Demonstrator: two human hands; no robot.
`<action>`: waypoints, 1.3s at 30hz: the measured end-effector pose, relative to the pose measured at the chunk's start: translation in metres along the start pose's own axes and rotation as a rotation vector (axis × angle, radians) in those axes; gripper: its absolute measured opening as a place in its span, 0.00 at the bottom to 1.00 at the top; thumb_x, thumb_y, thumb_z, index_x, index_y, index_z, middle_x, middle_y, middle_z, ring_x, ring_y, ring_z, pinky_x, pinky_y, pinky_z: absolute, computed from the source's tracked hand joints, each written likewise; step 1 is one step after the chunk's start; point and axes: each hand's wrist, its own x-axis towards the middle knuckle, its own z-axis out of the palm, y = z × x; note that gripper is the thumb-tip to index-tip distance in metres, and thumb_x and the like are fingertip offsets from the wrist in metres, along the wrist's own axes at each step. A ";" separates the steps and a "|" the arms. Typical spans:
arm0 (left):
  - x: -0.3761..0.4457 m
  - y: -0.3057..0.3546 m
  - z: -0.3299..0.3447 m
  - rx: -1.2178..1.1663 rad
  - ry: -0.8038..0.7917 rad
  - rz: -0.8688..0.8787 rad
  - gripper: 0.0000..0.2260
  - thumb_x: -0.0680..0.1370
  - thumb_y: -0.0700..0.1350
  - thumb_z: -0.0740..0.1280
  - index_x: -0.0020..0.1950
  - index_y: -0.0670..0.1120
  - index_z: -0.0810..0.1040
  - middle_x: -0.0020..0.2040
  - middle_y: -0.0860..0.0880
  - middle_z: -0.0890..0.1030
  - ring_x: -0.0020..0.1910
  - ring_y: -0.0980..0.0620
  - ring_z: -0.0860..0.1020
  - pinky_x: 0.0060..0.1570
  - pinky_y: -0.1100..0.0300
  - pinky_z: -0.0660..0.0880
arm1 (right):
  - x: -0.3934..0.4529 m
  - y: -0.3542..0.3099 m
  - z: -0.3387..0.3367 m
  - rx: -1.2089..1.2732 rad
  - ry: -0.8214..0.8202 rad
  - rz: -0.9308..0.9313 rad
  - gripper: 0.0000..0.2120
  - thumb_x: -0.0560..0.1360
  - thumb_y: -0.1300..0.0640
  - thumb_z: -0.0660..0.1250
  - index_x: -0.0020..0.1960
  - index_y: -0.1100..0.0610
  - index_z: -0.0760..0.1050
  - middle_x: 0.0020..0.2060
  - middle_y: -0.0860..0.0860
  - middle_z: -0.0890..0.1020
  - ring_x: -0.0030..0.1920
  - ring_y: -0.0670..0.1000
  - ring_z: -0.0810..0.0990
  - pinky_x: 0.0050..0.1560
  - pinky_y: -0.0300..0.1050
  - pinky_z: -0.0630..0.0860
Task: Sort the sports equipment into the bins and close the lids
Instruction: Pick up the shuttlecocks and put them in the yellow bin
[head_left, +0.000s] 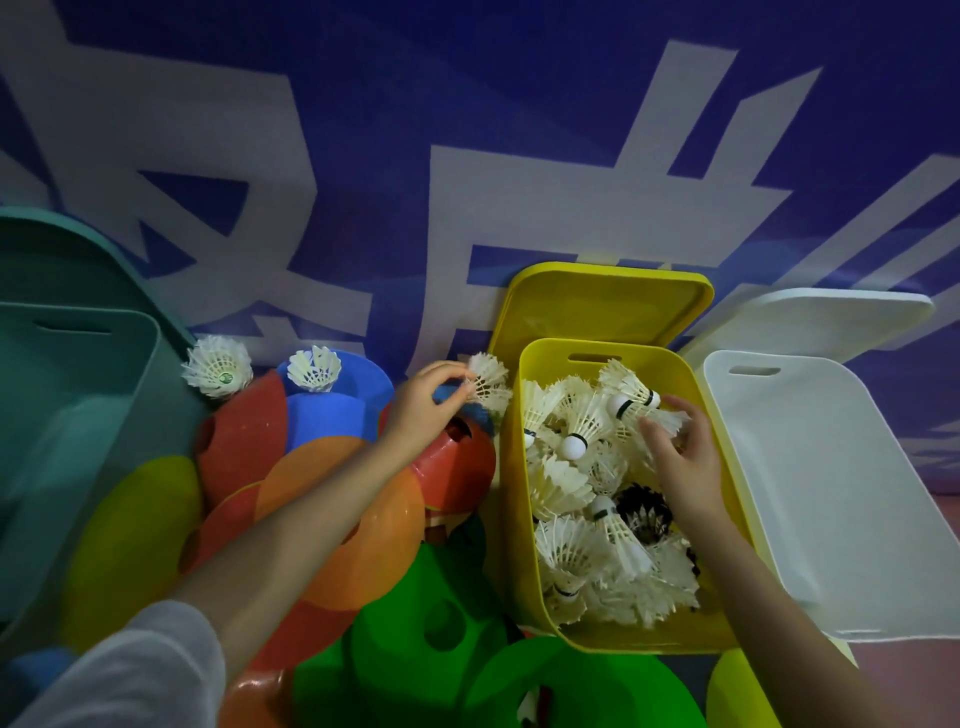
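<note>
Our sleeve: our grey sleeve (130, 670) is closest to us, low on the left, and our left arm goes out from it.
Cones: flat cones (322, 499) in green, orange, red, yellow and blue lie in a big pile on the floor between the bins. We think none of them are sorted yet.
Left hand: our left hand (421, 410) is over the cones. Its grip is a small pinch on the feathers of one white shuttlecock (488, 382), right beside the yellow bin's left wall.
Right hand: our right hand (680, 457) is inside the yellow bin. Its grip is curled on the feathers of another shuttlecock (636, 400) that sits on top of the heap.
Yellow bin: the yellow bin (514, 519) is already quite full of white shuttlecocks and a few dark ones. Its yellow lid (602, 301) stands up, open.
Still loose: two more shuttlecocks (218, 366) sit on the cones near the teal bin.
Teal bin: the teal bin (78, 415) on the left is open. We cannot see all the way in.
White bin: the white bin (810, 493) on the right is open and looks bare inside. Its white lid (810, 322) leans back.
Done so far: most shuttlecocks are in.
Left to do: we think four shuttlecocks, all the cones, and closing three lids.
</note>
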 end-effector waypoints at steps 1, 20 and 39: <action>-0.004 0.007 -0.004 -0.029 0.040 -0.008 0.07 0.76 0.44 0.69 0.53 0.49 0.81 0.53 0.56 0.80 0.55 0.61 0.77 0.54 0.65 0.74 | -0.001 -0.002 -0.002 -0.004 0.002 -0.006 0.18 0.77 0.51 0.67 0.66 0.48 0.69 0.40 0.44 0.73 0.38 0.44 0.73 0.39 0.41 0.70; -0.025 0.144 0.053 0.148 -0.178 -0.061 0.02 0.76 0.48 0.69 0.47 0.53 0.79 0.51 0.53 0.79 0.49 0.56 0.79 0.50 0.53 0.78 | -0.021 0.024 -0.055 -0.379 -0.120 -0.162 0.26 0.76 0.45 0.65 0.69 0.54 0.66 0.63 0.53 0.73 0.63 0.53 0.72 0.61 0.46 0.69; -0.032 0.144 0.073 0.691 -0.559 -0.087 0.35 0.75 0.64 0.64 0.77 0.54 0.55 0.71 0.46 0.71 0.67 0.47 0.71 0.60 0.54 0.73 | 0.059 0.018 -0.037 -0.662 -0.597 -0.279 0.25 0.81 0.56 0.56 0.76 0.60 0.57 0.74 0.58 0.62 0.73 0.58 0.63 0.70 0.48 0.62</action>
